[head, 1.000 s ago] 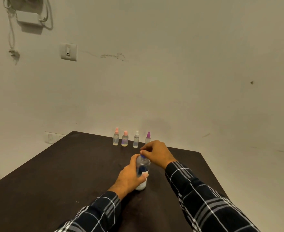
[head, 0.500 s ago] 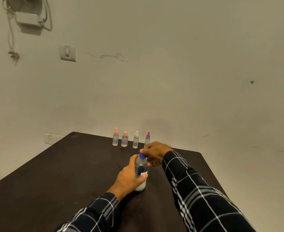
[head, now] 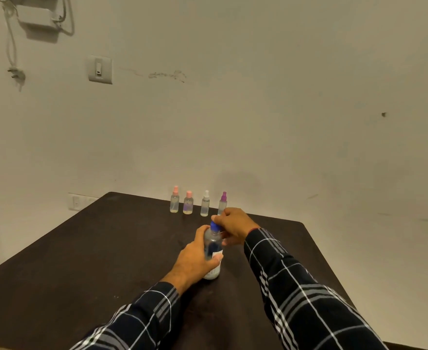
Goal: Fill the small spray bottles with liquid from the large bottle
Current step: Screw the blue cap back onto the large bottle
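The large clear bottle (head: 213, 248) stands upright mid-table with a white label and a blue cap (head: 215, 226). My left hand (head: 195, 258) grips its body from the left. My right hand (head: 234, 224) pinches the blue cap from the right. Several small spray bottles stand in a row at the table's far edge: a pink-capped one (head: 174, 200), a second pink-capped one (head: 188, 202), a white-capped one (head: 205, 204) and a purple-capped one (head: 222, 201), its base hidden behind my right hand.
The dark wooden table (head: 81, 261) fills the lower view, with its far edge against a pale wall. A light switch (head: 100, 69) and hanging cables (head: 12, 46) are high on the wall. A socket (head: 76, 202) sits left of the table's corner.
My right hand has shifted around the blue cap, turning at the wrist. The left hand and the bottle have stayed in place.
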